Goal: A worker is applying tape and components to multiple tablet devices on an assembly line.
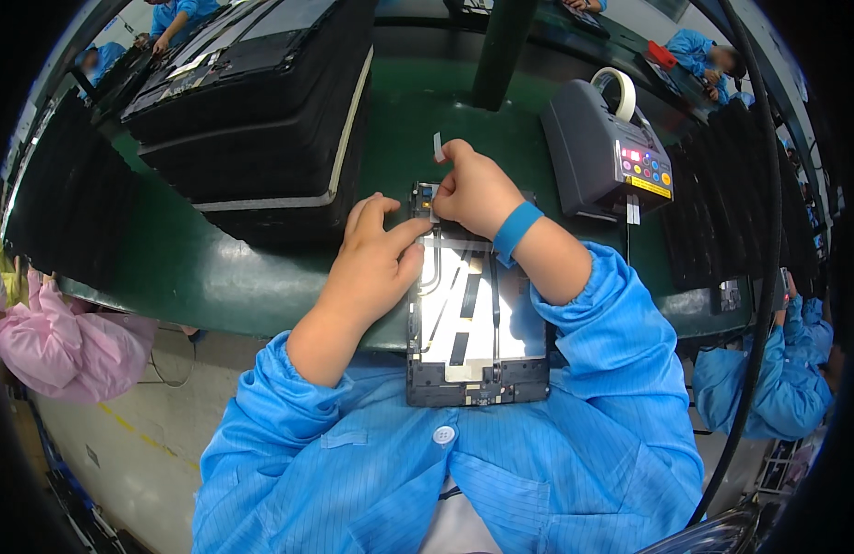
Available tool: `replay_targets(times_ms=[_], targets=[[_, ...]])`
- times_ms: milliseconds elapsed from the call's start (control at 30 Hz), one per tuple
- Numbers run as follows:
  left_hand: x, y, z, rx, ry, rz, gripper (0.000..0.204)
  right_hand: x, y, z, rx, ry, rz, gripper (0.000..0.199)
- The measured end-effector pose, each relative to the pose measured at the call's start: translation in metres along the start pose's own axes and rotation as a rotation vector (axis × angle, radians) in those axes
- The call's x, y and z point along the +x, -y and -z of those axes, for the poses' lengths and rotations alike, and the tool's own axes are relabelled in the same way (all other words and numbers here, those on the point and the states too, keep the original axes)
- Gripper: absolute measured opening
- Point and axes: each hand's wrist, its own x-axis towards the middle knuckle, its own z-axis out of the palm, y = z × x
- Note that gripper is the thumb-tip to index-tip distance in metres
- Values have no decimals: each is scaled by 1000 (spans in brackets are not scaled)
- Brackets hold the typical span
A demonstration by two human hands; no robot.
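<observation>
An opened tablet (482,305), its inner side up, lies before me on the bench's near edge, showing silver plates, dark strips and cables. My left hand (376,254) rests at its upper left with fingers spread; the index fingertip touches the tablet near a small camera part (427,196). Over the upper end, my right hand (478,192) is curled, thumb side down at the tablet. A short whitish strip of tape (438,148) sticks out at its index fingertip. What the lower fingertips touch is partly hidden.
A tall stack of tablets in black foam trays (251,138) stands at left. To the right is a grey tape dispenser (584,148) with a tape roll (614,92); more black trays (732,194) stand beyond. A dark post (505,55) rises behind. Other people work around the green bench (251,286).
</observation>
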Motion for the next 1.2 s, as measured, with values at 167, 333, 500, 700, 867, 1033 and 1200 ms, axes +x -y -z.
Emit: replay_targets(times_ms=[167, 333, 500, 700, 867, 1033, 1200], targets=[[-1, 0, -1, 50, 21, -9, 29, 2, -3, -5, -113, -27, 37, 45], [-2, -1, -2, 91, 11, -28, 29, 1, 0, -5, -193, -45, 60, 44], [-3, -1, -1, 149, 2, -54, 30, -16, 0, 3, -257, -285, 213, 54], [-2, -1, -2, 194, 14, -57, 29, -23, -18, -2, -27, -44, 412, 44], [-2, 0, -2, 186, 18, -67, 30, -30, -12, 7, 25, 68, 338, 41], [-1, 2, -4, 196, 9, -70, 31, -28, -13, -2, -66, -23, 303, 42], [-2, -1, -2, 154, 14, -51, 31, -29, -13, -2, -53, -100, 312, 40]])
